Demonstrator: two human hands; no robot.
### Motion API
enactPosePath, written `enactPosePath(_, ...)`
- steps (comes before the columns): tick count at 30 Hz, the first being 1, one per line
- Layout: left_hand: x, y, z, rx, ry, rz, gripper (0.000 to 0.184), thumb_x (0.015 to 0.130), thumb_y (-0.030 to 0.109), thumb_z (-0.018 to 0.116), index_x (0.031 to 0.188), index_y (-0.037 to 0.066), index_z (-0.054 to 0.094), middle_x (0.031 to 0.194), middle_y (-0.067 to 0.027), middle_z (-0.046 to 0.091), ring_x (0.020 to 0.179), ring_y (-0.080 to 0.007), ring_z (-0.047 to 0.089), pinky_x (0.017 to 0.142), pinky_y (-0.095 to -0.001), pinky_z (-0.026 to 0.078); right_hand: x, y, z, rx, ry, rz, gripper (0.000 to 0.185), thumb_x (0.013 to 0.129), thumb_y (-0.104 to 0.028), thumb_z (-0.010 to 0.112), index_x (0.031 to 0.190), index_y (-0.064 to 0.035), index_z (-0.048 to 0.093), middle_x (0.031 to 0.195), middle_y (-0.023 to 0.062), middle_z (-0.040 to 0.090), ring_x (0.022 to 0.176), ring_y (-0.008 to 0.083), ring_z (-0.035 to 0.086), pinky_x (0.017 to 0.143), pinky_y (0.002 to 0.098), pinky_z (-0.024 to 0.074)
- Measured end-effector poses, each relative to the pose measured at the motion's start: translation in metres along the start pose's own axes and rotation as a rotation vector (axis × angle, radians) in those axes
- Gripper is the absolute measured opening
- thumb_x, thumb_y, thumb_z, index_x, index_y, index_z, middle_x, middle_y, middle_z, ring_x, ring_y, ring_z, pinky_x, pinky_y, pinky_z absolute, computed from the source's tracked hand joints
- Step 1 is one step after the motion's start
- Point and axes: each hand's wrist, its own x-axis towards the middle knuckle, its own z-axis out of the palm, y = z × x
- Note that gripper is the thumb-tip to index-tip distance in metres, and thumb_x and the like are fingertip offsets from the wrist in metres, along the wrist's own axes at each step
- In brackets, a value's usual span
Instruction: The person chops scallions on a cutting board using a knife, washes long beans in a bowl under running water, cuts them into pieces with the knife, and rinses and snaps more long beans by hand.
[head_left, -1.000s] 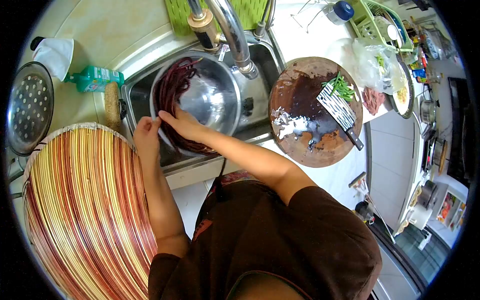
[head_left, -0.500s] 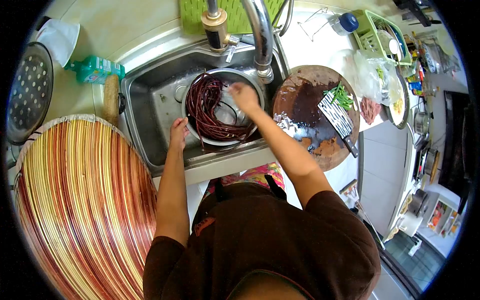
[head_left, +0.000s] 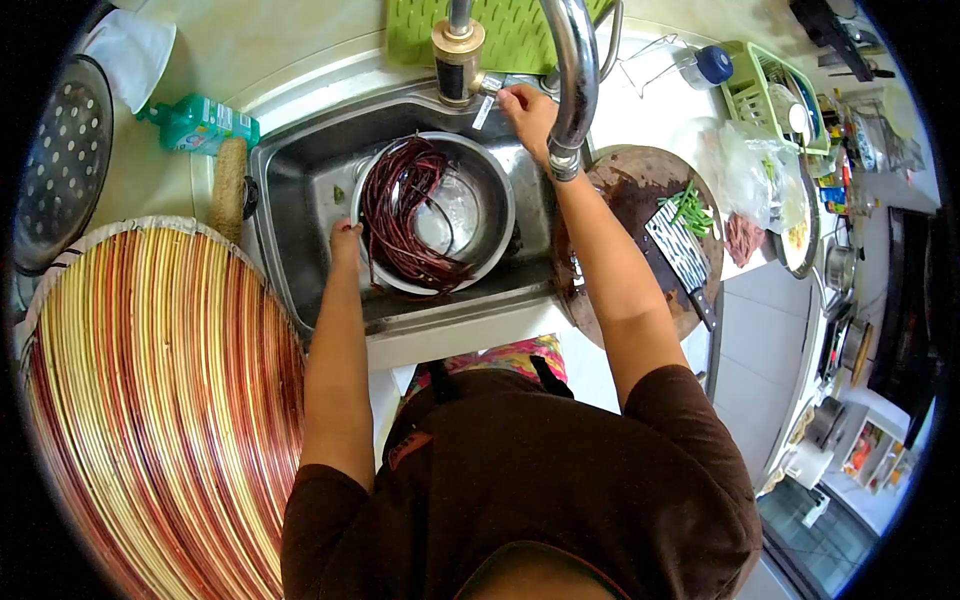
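Note:
In the sink (head_left: pixel 300 290) stands a round metal basin (head_left: pixel 500 240). Long dark-red beans (head_left: pixel 400 215), like yardlong beans, lie coiled along its left side, some hanging over the front rim. My left hand (head_left: pixel 346 240) is closed at the basin's left rim, its fingertips partly hidden. Behind the basin, my right hand (head_left: pixel 530 112) reaches up beside the curved spout and pinches the small lever handle (head_left: pixel 490 88) of the faucet (head_left: pixel 458 62). No water stream can be made out under the spout.
Right of the sink, a cleaver (head_left: pixel 680 255) and cut green pieces (head_left: pixel 687 208) lie on a wet round chopping board (head_left: pixel 625 300). A large striped round woven tray (head_left: pixel 170 400) leans at left, near a green bottle (head_left: pixel 205 125). A green rack (head_left: pixel 750 95) stands at back right.
My right hand has left the basin and moved up to the faucet handle. My left hand stays by the basin's left rim. The basin and beans sit slightly further left in the sink.

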Motion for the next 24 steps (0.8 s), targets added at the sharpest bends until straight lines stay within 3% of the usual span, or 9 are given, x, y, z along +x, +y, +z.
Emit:
enactPosePath(3, 0.005, 0.008, -0.003, -0.086, -0.097, -0.021, 0.047, 0.087, 0.013, 0.065, 0.131, 0.006, 0.049, 0.120, -0.0072, 0.057, 0.106, -0.0224, 0.054, 0.095, -0.0322, 0.038, 0.003, -0.009, -0.010, 0.044, -0.084, 0.082, 0.034, 0.091, -0.032, 0.062, 0.100, 0.0005, 0.066, 0.077, 0.0073, 0.067, 0.070, 0.0140, 0.063, 0.066, 0.0274, 0.0479)
enactPosePath(4, -0.021, 0.040, 0.003, -0.052, -0.110, -0.082, 0.068, 0.087, 0.016, 0.065, 0.146, 0.008, 0.032, 0.138, -0.0111, 0.048, 0.120, -0.0244, 0.049, 0.100, -0.0343, 0.036, 0.004, -0.004, -0.008, 0.104, -0.051, 0.081, 0.033, 0.091, -0.032, 0.063, 0.099, 0.0007, 0.066, 0.076, 0.0060, 0.067, 0.070, 0.0123, 0.062, 0.065, 0.0262, 0.0474)
enactPosePath(9, -0.048, 0.070, 0.022, 0.029, -0.074, -0.039, 0.063, 0.090, 0.020, 0.062, 0.144, 0.008, 0.033, 0.134, -0.0154, 0.050, 0.118, -0.0264, 0.051, 0.098, -0.0361, 0.041, 0.000, -0.029, -0.023, 0.492, -0.129, 0.132, 0.036, 0.093, -0.033, 0.060, 0.097, 0.0026, 0.063, 0.079, 0.0043, 0.064, 0.073, 0.0108, 0.058, 0.071, 0.0242, 0.0470)
enactPosePath(11, -0.064, 0.083, 0.028, 0.078, -0.084, 0.021, 0.060, 0.091, 0.020, 0.061, 0.143, 0.006, 0.036, 0.134, -0.0156, 0.050, 0.118, -0.0258, 0.052, 0.098, -0.0355, 0.041, -0.003, -0.051, -0.043, 0.266, -0.274, 0.137, 0.039, 0.088, -0.039, 0.065, 0.089, 0.0002, 0.064, 0.077, 0.0041, 0.063, 0.072, 0.0091, 0.058, 0.068, 0.0239, 0.0451)
enactPosePath(15, -0.058, 0.060, 0.048, 0.403, 0.148, 0.446, 0.042, 0.085, 0.009, 0.064, 0.125, 0.001, 0.055, 0.121, -0.0148, 0.058, 0.110, -0.0235, 0.056, 0.094, -0.0325, 0.043, -0.012, -0.061, -0.030, 0.076, -0.479, 0.153, 0.045, 0.081, -0.047, 0.071, 0.075, -0.0025, 0.064, 0.064, 0.0026, 0.061, 0.060, 0.0104, 0.056, 0.058, 0.0264, 0.0436)
enactPosePath(16, -0.062, 0.063, 0.053, 0.356, 0.146, 0.497, 0.033, 0.082, 0.002, 0.064, 0.115, 0.000, 0.061, 0.106, -0.0125, 0.063, 0.097, -0.0213, 0.060, 0.086, -0.0310, 0.046, -0.015, -0.061, -0.025, 0.064, -0.440, 0.132, 0.047, 0.079, -0.048, 0.071, 0.073, -0.0024, 0.064, 0.060, 0.0025, 0.059, 0.056, 0.0122, 0.055, 0.055, 0.0280, 0.0437)
enactPosePath(19, -0.088, 0.087, 0.072, 0.067, -0.020, 0.287, 0.031, 0.083, -0.004, 0.061, 0.114, 0.001, 0.060, 0.095, -0.0089, 0.064, 0.082, -0.0166, 0.060, 0.077, -0.0286, 0.047, -0.019, -0.063, -0.019, 0.063, -0.304, 0.128, 0.048, 0.072, -0.044, 0.080, 0.065, 0.0010, 0.064, 0.054, 0.0073, 0.057, 0.051, 0.0152, 0.051, 0.049, 0.0319, 0.0412)
enactPosePath(20, -0.101, 0.095, 0.080, 0.003, -0.044, 0.272, 0.026, 0.082, -0.005, 0.061, 0.107, 0.001, 0.062, 0.081, -0.0059, 0.064, 0.076, -0.0155, 0.060, 0.073, -0.0274, 0.046, -0.020, -0.064, -0.016, -0.056, -0.303, 0.129, 0.050, 0.073, -0.049, 0.076, 0.068, -0.0006, 0.065, 0.059, 0.0092, 0.060, 0.055, 0.0195, 0.055, 0.053, 0.0340, 0.0437)
enactPosePath(24, -0.138, 0.099, 0.106, -0.084, -0.316, 0.166, 0.023, 0.081, -0.001, 0.066, 0.104, 0.003, 0.064, 0.081, -0.0036, 0.062, 0.069, -0.0128, 0.056, 0.066, -0.0249, 0.045, -0.014, -0.037, 0.006, -0.387, -0.183, 0.181, 0.059, 0.073, -0.064, 0.065, 0.077, -0.0055, 0.070, 0.075, 0.0157, 0.068, 0.073, 0.0330, 0.066, 0.063, 0.0426, 0.0501)
